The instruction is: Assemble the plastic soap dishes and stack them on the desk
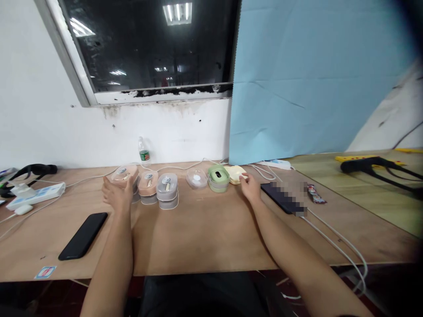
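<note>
My left hand (117,193) is at the near left side of a pink lidded lunch box (124,173). Its fingers are spread and the thumb is apart from them; whether it bears any weight I cannot tell. My right hand (250,188) pinches the right edge of a small pale yellow stack of thin pieces (235,174). Just left of that stack is a green box (218,178) with a dark oval spot inside. Beside it lies a clear lid (197,179). A second pink box (147,186) and a grey box (167,190) stand between the hands.
A black phone (83,236) lies at the near left, a dark tablet-like device (279,198) at the right. A plastic bottle (143,150) stands by the wall. There are power strips, a snack wrapper (316,193), black headgear (380,169) and white cables (337,240).
</note>
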`<state>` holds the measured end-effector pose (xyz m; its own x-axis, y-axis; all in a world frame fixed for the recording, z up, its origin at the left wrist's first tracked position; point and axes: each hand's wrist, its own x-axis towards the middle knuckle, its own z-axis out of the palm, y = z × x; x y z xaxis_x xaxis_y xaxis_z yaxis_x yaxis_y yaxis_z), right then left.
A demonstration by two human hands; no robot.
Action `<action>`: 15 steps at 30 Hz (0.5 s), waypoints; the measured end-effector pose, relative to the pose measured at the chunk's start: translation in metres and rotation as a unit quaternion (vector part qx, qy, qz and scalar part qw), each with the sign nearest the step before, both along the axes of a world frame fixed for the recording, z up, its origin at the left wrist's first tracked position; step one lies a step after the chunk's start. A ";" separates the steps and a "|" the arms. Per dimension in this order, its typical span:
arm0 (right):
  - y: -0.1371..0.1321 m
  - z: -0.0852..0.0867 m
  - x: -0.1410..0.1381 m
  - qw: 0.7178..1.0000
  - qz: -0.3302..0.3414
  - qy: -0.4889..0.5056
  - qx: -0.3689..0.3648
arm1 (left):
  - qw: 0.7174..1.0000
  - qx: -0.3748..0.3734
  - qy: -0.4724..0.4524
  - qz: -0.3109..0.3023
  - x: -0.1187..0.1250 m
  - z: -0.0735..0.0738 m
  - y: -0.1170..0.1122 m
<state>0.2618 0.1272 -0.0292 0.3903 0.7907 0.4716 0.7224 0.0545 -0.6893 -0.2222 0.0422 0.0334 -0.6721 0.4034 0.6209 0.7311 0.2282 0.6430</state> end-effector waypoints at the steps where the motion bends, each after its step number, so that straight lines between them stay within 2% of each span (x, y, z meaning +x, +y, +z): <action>1: 0.002 -0.002 0.000 0.999 0.010 -0.016 -0.030 | 1.000 0.029 0.011 0.002 0.002 0.001 0.000; 3: 0.005 -0.005 -0.001 0.995 0.038 -0.045 -0.075 | 0.994 0.098 0.049 -0.008 0.010 0.007 -0.002; 6: 0.007 -0.008 -0.005 0.991 0.065 -0.077 -0.093 | 0.971 0.190 0.126 -0.071 0.040 0.016 -0.008; 7: 0.007 -0.009 -0.005 0.990 0.067 -0.079 -0.093 | 0.957 0.212 0.158 -0.115 0.055 0.017 -0.011; 9: 0.007 -0.010 -0.005 0.991 0.070 -0.077 -0.089 | 0.925 0.205 0.221 -0.232 0.093 0.014 -0.019; 11: 0.006 -0.009 -0.005 0.993 0.072 -0.068 -0.070 | 0.868 0.139 0.293 -0.375 0.133 0.004 -0.029; 13: 0.004 -0.006 -0.004 0.996 0.066 -0.051 -0.029 | 0.781 0.018 0.357 -0.513 0.168 -0.011 -0.037; 15: -0.001 0.000 -0.005 0.998 0.050 -0.015 0.026 | 0.689 -0.054 0.383 -0.613 0.191 -0.026 -0.042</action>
<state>0.2566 0.1267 -0.0287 0.2966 0.7986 0.5237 0.7317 0.1624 -0.6620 -0.0309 0.0006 0.0073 0.7233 0.4472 0.5262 0.5318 -0.8468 -0.0111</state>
